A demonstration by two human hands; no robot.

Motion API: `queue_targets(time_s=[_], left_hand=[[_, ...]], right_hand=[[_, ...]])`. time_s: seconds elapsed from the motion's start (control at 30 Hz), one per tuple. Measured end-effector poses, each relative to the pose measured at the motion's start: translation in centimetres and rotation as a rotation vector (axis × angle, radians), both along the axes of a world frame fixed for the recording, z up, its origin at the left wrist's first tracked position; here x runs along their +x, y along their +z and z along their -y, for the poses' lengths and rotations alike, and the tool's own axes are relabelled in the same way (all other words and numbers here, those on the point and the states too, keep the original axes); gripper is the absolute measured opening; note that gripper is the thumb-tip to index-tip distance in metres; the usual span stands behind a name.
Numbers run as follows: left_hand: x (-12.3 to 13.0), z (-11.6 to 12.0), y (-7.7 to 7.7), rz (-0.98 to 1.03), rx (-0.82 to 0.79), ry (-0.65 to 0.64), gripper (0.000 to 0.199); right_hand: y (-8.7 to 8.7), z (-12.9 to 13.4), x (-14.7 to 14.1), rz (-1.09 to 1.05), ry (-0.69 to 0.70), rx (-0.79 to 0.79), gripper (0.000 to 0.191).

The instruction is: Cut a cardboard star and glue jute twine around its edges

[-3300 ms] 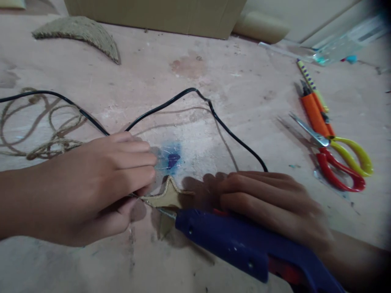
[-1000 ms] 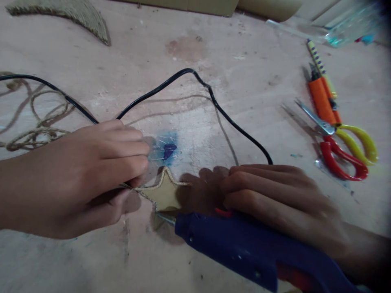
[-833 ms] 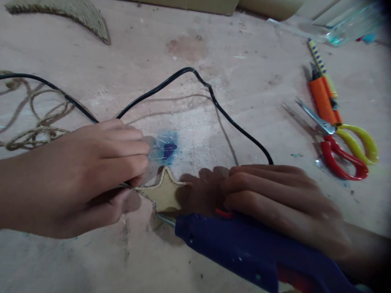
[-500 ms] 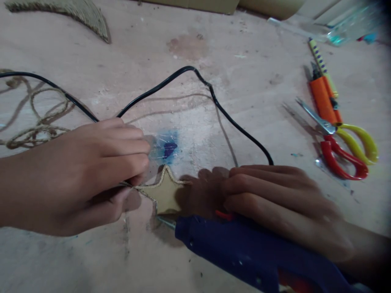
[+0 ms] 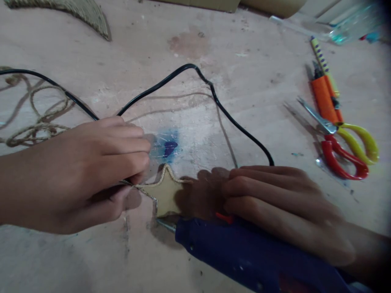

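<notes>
A tan star cutout (image 5: 166, 195) lies on the table, with twine (image 5: 163, 174) running along its upper edges. My left hand (image 5: 104, 167) is closed at the star's left point, its thumb and fingers pinching the twine there. My right hand (image 5: 275, 207) is wrapped round a dark blue hot glue gun (image 5: 226, 248) with a red trigger. The metal nozzle (image 5: 166, 224) is at the star's lower left point, close against its edge. A shiny line of glue shows along the star's lower left edge. The gun's shadow and my right hand's shadow cover the star's right side.
A black cord (image 5: 171, 77) loops across the table behind my hands. Loose twine (image 5: 39, 130) lies tangled at left. Scissors (image 5: 345, 150), an orange cutter (image 5: 324, 99) and a dotted pen (image 5: 319, 53) lie at right. A curved twine-covered piece (image 5: 70, 10) and cardboard (image 5: 201, 4) sit at the back.
The glue gun's nozzle has shifted very slightly down along the star's lower left point. My left hand and the star stay nearly still.
</notes>
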State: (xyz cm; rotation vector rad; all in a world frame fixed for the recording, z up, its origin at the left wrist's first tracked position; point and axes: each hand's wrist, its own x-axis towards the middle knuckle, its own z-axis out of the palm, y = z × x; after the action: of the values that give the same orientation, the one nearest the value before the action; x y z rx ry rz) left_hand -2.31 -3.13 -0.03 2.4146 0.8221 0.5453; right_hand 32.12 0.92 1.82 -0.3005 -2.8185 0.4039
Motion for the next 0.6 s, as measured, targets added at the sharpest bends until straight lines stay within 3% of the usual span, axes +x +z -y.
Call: queue_targets(time_s=[0.23,0.5,0.6], left_hand=[[0.0,0.0,0.0,0.001,0.009,-0.001,0.014],[0.1,-0.1,0.0,-0.001,0.001,0.005,0.016],[0.1,-0.1,0.0,0.000,-0.001,0.011,0.017]], right_hand=[[-0.1,-0.4,0.1,0.030,0.050,-0.022,0.017],[-1.7,0.5,0.1,-0.113,-0.027,0.053,0.024],[-1.4,0.8,0.3,-0.057,-0.082,-0.025,0.022]])
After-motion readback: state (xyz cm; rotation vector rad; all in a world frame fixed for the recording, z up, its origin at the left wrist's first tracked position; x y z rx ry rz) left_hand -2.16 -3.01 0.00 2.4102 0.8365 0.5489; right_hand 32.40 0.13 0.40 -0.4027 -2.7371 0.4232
